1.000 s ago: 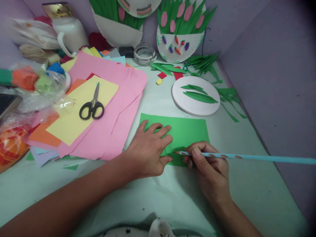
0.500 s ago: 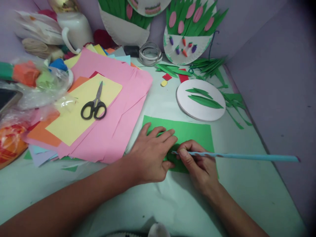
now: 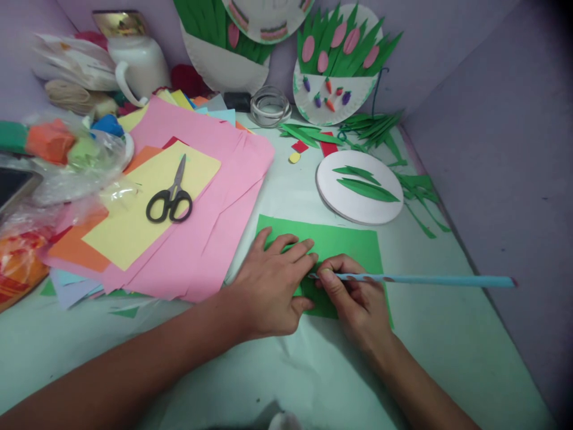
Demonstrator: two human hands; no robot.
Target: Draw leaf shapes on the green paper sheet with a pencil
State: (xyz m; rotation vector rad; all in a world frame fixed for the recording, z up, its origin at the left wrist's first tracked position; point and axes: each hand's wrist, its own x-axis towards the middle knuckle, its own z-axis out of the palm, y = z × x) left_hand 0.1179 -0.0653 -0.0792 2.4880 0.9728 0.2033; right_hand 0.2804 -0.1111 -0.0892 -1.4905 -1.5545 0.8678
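A sheet of green paper (image 3: 349, 242) lies flat on the table in front of me. My left hand (image 3: 277, 280) rests on its left part, fingers spread and pressing down. Close beside it, my right hand (image 3: 356, 292) grips a long light-blue pencil (image 3: 430, 279) near its tip. The tip meets the green paper just by the left fingertips, and the pencil's far end points right. Any mark under the tip is too small to make out. Beyond the sheet, a white oval disc (image 3: 358, 212) carries green paper leaves (image 3: 367, 189).
Black-handled scissors (image 3: 172, 197) lie on yellow paper (image 3: 120, 236) over pink sheets (image 3: 233, 197) at left. Clear tape rolls (image 3: 270, 107), a white mug (image 3: 141, 65) and more cut green leaves (image 3: 376, 128) are at the back. Decorated paper plates (image 3: 331, 98) lean against the wall.
The view has shifted slightly, so things sit a little lower. The pencil's far end has swung slightly, while both hands stay in nearly the same place on the green paper.
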